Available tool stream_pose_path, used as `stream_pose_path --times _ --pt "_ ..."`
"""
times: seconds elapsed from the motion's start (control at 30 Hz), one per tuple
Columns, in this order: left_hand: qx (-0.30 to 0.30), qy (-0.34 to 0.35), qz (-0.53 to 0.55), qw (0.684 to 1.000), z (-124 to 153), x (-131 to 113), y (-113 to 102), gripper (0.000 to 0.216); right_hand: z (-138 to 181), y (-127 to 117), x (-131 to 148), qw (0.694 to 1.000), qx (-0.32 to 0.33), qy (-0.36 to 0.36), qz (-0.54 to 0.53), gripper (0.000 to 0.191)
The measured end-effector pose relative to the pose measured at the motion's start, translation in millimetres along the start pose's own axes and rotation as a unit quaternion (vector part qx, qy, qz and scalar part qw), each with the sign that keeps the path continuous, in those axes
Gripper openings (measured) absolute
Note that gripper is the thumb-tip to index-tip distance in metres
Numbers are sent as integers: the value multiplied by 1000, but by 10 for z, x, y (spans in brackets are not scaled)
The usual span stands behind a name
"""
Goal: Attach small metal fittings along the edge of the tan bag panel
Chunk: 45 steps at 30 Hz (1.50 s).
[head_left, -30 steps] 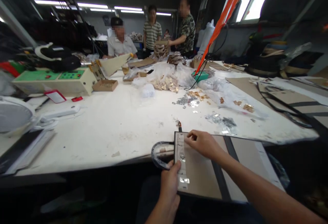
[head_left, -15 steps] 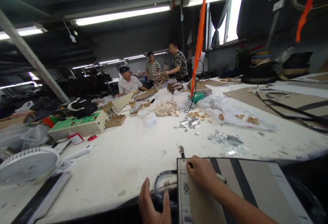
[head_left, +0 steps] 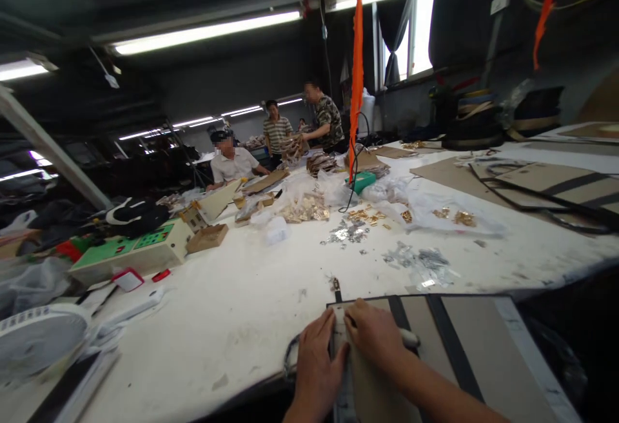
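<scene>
A tan board with dark stripes (head_left: 464, 345) lies at the near edge of the white table (head_left: 232, 307). My left hand (head_left: 316, 362) rests with fingers curled on the board's left edge, over a pale strip and a dark curved strap. My right hand (head_left: 377, 336) presses down beside it on the same edge, fingers closed together; whatever is under them is hidden. The two hands touch each other.
Piles of silver (head_left: 418, 260) and gold metal pieces (head_left: 367, 216) lie mid-table among plastic bags. A green-topped machine (head_left: 130, 252) and a white fan (head_left: 41, 339) stand on the left. Three people work at the far end. An orange strap (head_left: 356, 68) hangs down.
The camera has tilted up. My left hand came up from below the board onto its left edge, beside my right hand, which stayed at the board's top-left corner.
</scene>
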<state>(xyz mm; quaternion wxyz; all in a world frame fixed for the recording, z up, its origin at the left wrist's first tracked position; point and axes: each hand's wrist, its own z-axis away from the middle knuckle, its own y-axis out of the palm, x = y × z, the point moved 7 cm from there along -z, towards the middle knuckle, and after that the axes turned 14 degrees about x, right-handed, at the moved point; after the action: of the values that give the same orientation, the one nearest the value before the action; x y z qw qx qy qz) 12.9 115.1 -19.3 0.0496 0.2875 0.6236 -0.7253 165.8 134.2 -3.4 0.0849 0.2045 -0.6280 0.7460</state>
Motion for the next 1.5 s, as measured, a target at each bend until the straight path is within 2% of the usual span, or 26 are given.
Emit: stream_pose_path --times 0.1,0.23,0.53,0.67,0.77,0.87,0.97,1.03,1.1,1.17,1.27,1.5 --pt "19 9 -36 999 -106 35 -13 61 4 -20 26 1000 -1 -1 3 27" --pt "11 23 -65 998 -222 104 -26 58 -39 -85 92 1000 31 2 -2 24" --pt "-6 75 -103 992 -223 7 -44 54 -46 -158 155 999 52 -8 9 27" --pt "12 65 -89 994 -192 -56 -80 54 -69 -129 180 999 45 -15 18 28" --pt "36 38 -69 996 -123 -90 -91 57 -63 -202 115 999 38 -22 19 28" --pt "48 -12 -41 998 -82 -64 -85 65 -78 -424 -215 999 28 -8 17 28" --pt "54 -47 -16 997 -78 -22 -58 68 -118 -706 -834 998 31 43 21 31" --pt "52 -47 -4 998 -82 -13 -45 69 -138 -849 -1285 995 42 81 26 34" --pt "48 -43 6 998 -83 -6 -42 69 -158 -916 -1665 992 57 111 25 39" --pt "45 -40 15 998 -79 -3 -46 69 -191 -916 -1920 989 70 128 23 41" --pt "50 -41 25 998 -69 -11 -54 69 -267 -852 -2077 987 90 132 17 37" --pt "56 -50 27 997 -68 -33 -80 69 -435 -852 -2097 989 109 101 -6 30"
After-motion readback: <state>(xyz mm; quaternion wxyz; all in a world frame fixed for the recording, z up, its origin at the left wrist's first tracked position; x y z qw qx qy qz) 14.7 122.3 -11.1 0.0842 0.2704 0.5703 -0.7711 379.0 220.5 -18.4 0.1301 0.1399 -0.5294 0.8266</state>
